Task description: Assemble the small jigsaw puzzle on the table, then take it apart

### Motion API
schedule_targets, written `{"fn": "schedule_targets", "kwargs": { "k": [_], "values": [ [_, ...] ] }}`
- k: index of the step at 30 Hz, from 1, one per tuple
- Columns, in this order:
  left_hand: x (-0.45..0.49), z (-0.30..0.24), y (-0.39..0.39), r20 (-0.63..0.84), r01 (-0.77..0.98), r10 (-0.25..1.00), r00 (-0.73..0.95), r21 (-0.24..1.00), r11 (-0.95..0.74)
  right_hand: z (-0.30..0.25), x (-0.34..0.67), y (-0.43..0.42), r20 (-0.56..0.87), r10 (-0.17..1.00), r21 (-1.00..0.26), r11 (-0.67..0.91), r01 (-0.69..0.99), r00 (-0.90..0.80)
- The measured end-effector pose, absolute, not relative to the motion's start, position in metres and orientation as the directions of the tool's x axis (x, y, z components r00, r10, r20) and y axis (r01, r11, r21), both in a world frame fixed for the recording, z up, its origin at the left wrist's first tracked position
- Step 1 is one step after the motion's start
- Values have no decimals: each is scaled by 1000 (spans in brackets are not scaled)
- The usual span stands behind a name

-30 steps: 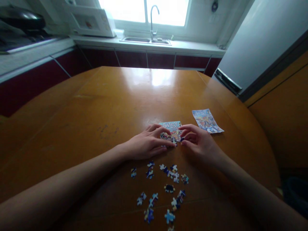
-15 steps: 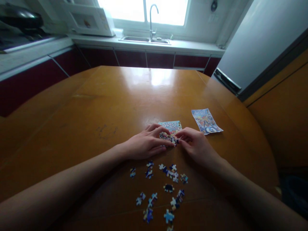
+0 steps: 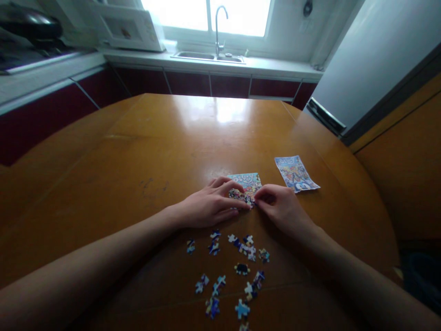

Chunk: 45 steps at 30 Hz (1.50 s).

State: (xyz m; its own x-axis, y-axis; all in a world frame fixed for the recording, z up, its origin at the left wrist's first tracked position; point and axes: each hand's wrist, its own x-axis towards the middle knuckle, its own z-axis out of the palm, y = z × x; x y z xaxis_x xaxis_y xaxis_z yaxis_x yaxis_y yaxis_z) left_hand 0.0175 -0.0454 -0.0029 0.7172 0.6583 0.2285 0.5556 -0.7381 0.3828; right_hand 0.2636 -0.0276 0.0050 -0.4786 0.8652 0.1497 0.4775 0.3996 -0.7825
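A partly assembled jigsaw puzzle (image 3: 246,181) with a light blue upper edge lies on the wooden table. My left hand (image 3: 218,202) rests over its left side, fingers spread and touching the joined pieces. At the puzzle's lower right edge, my right hand (image 3: 277,204) pinches with thumb and forefinger; a small puzzle piece seems to be between the fingertips, mostly hidden. Nearer to me lie several loose puzzle pieces, among them a light blue piece (image 3: 242,309), a dark piece (image 3: 241,269) and a cluster of pieces (image 3: 246,248).
A printed picture sheet (image 3: 296,174) lies to the right of the puzzle. The round wooden table (image 3: 138,138) reaches toward a counter with a sink (image 3: 196,56) and a microwave (image 3: 129,28). A refrigerator (image 3: 365,59) stands at the right.
My right thumb and forefinger have closed together at the puzzle's lower right edge, and the dark bit visible there before is now hardly visible. My left hand stays in place.
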Motion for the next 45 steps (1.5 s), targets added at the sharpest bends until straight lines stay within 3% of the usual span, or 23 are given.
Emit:
{"fn": "schedule_targets", "kwargs": {
  "k": [23, 30, 45],
  "values": [
    [18, 0, -46, 213, 568, 652, 728, 346, -747, 1, 258, -29, 202, 870, -732, 440, 521, -451],
    [17, -1, -46, 199, 571, 655, 729, 352, -742, 7, 277, -18, 235, 897, -717, 421, 556, -375],
    [17, 0, -46, 148, 612, 683, 715, 341, -714, 16, 286, -23, 8, 871, -654, 376, 656, -492]
  ]
}}
